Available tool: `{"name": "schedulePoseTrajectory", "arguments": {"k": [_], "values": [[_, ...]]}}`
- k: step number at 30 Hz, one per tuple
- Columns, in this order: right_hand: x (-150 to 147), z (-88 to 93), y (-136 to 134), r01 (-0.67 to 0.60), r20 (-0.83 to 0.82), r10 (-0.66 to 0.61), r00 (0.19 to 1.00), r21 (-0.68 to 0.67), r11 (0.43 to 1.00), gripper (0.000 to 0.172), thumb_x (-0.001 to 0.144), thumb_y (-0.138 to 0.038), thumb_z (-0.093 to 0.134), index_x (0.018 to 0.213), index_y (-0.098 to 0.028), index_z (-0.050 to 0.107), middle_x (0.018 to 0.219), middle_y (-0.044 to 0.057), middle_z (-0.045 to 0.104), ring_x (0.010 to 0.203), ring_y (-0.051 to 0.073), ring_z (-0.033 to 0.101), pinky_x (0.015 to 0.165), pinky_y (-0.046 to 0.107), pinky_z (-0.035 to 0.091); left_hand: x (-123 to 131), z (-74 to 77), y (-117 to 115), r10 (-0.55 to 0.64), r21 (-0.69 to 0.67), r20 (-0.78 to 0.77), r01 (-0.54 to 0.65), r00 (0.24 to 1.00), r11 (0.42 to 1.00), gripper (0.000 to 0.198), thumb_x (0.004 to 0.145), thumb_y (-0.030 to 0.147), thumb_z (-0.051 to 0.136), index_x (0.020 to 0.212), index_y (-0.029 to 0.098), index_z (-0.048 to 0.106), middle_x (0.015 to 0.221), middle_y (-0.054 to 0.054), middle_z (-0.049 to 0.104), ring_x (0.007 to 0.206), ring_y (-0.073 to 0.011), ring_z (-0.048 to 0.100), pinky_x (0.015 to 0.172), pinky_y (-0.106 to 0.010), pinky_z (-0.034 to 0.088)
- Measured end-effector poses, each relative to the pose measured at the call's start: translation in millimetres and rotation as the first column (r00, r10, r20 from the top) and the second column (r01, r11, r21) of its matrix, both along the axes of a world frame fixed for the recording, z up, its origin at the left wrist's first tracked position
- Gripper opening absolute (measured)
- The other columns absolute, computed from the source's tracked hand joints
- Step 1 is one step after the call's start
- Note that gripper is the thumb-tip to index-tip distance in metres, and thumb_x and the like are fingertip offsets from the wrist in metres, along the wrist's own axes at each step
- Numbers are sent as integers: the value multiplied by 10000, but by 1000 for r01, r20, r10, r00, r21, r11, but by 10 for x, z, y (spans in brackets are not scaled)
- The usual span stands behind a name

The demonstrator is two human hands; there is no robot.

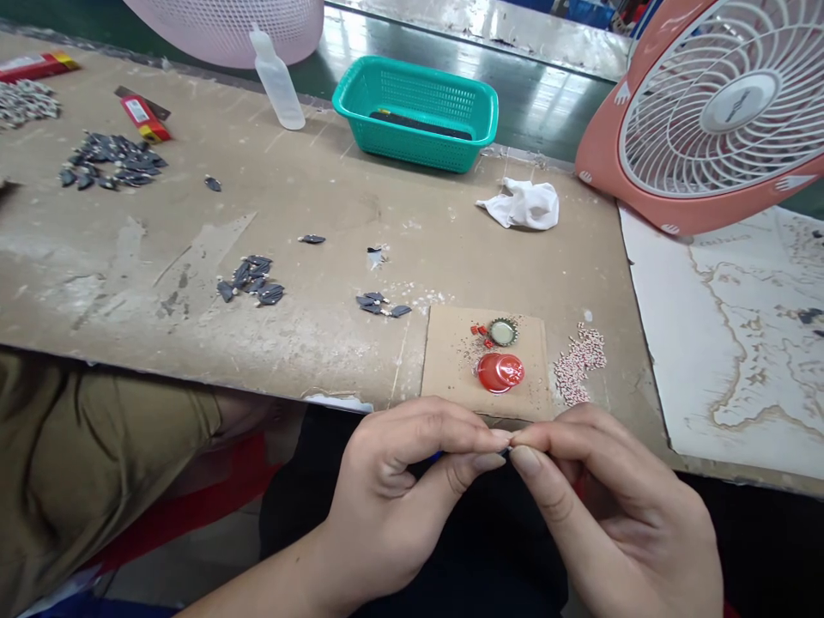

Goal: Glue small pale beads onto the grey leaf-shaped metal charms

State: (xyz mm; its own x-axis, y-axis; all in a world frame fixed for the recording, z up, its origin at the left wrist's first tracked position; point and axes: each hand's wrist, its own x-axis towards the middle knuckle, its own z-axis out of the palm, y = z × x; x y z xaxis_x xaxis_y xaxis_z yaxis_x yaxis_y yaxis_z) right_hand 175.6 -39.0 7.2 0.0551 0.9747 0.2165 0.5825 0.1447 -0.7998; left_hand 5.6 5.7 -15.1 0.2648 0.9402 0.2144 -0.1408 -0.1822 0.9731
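Note:
My left hand (pixel 412 489) and my right hand (pixel 611 498) meet fingertip to fingertip just off the table's front edge. Both pinch something small that the fingers mostly hide. Behind them a piece of cardboard (pixel 444 369) carries a red glossy cap-like dish (pixel 495 373), a bottle cap (pixel 503 331) and some red bits (pixel 480 330). Right of the cardboard lies a heap of tiny pale and reddish beads (pixel 579 362). To the left are small dark grey leaf-shaped pieces with pale tips (pixel 379 304), with a larger cluster of them (pixel 251 281) farther left.
A teal basket (pixel 415 154) holding a dark item, a squeeze bottle (pixel 280 81) and a white crumpled cloth (pixel 523 204) stand toward the back. An orange fan (pixel 598 163) is at right by a stained sheet (pixel 682 360). Another person's leg (pixel 109 455) is at left.

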Motion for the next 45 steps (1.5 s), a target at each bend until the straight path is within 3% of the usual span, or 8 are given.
{"name": "schedulePoseTrajectory", "arguments": {"k": [7,15,17,20,23,26,35,45], "values": [[17,-18,9,-42,-28,41,999,-40,998,69,941,-224,679,945,-271,730,685,-50,604,579,71,575,497,183,450,-31,-44,-13,6,169,-70,6,998,986,159,831,-60,732,879,71,807,809,-90,794,748,-131,768,726,-142,610],[3,-7,7,-70,-59,67,996,-44,997,70,929,-217,683,915,-261,736,677,-37,614,554,87,586,459,196,435,-64,15,-23,49,243,-156,-10,987,970,176,805,-74,724,865,75,795,797,-77,791,720,-117,755,698,-137,603],[10,-9,25,-70,-78,65,995,-57,996,69,929,-228,690,919,-267,745,674,-42,615,548,79,578,469,186,440,-67,23,-2,38,201,-141,-9,989,980,166,804,-65,736,853,79,803,791,-75,797,713,-114,759,699,-126,602],[38,-17,66,-77,-147,61,987,-106,991,88,934,-270,697,877,-279,763,703,-33,658,602,86,614,531,180,490,-67,36,43,-15,17,-63,16,998,1000,181,804,-38,774,859,125,830,811,-51,823,723,-100,774,711,-94,597],[70,-15,108,-81,-195,48,980,-164,983,99,933,-325,705,899,-307,796,725,-22,692,675,104,652,588,181,529,-70,62,82,-81,-174,44,88,996,981,209,821,11,796,891,200,852,882,-18,844,759,-94,788,720,-87,598],[83,13,145,-64,-212,21,977,-198,978,120,929,-373,708,913,-321,815,693,-20,681,653,104,634,577,181,523,-74,86,102,-103,-255,80,121,991,959,210,825,39,806,886,233,860,886,-8,844,780,-103,792,722,-99,603],[65,123,249,-87,-173,50,984,-209,974,189,922,-355,695,775,-269,778,625,-17,634,573,111,594,529,208,483,-81,106,127,-85,-213,35,90,996,973,205,816,33,814,872,224,862,859,-22,842,744,-123,789,697,-130,614],[-12,79,234,-83,-137,57,989,-190,978,196,922,-330,690,761,-241,758,625,-9,628,571,113,585,511,205,477,-79,97,92,-15,-140,-40,9,999,990,230,788,-22,800,848,193,852,837,-16,840,743,-105,785,726,-110,607]]}}
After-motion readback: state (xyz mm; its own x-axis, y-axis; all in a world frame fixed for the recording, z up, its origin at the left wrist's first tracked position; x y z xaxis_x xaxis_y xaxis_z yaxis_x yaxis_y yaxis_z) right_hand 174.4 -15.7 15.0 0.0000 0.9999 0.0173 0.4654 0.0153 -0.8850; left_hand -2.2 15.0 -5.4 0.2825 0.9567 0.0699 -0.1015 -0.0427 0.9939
